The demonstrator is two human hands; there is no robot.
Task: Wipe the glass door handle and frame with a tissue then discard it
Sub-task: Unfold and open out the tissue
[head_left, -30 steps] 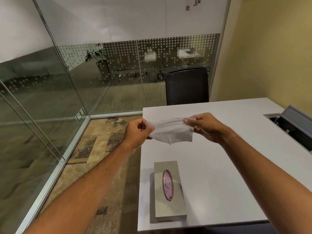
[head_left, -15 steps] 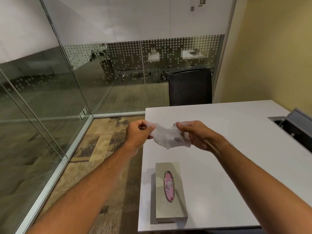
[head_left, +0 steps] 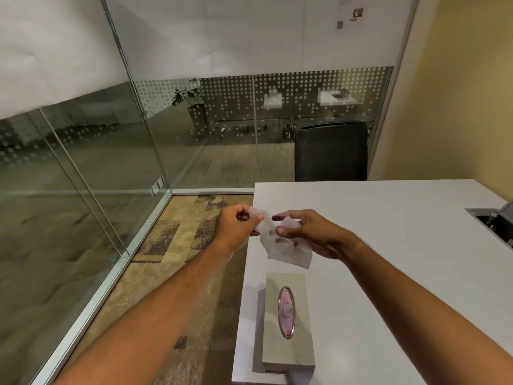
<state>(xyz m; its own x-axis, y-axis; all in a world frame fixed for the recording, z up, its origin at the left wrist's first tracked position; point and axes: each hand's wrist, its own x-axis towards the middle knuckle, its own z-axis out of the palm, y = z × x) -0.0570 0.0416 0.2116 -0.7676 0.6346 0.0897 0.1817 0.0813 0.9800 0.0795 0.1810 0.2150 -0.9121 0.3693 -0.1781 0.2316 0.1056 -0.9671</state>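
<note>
Tissue (head_left: 288, 245): a thin white sheet is held in the air between both hands, above the near left part of the white table (head_left: 388, 245). It is crumpled at the top and hangs loose below, and fingertips are seen as dark spots through it.

Left hand (head_left: 236, 229): the fingers are curled in, and the upper left corner of the tissue is pinched between the thumb and the forefinger. The hand is held just past the left edge of the table, above the floor.

Right hand (head_left: 308, 234): the tissue is grasped by the bent fingers and the thumb, with the sheet gathered against the palm side. The two hands are held close together but are not seen touching.

Tissue box (head_left: 287, 320): a grey rectangular box is set on the table near its front left corner, below the hands. An oval metal-rimmed opening is seen in its top, with pink showing inside.

Glass partition (head_left: 83, 176): glass walls in metal frames are seen on the left and ahead, with a band of white dots across them. Which panel is the door, and where its handle is, cannot be told.

Office chair (head_left: 330, 150): a dark mesh back is seen beyond the far edge of the table.

Cable hatch (head_left: 494, 223): an open recess is seen in the table at the right edge.
</note>
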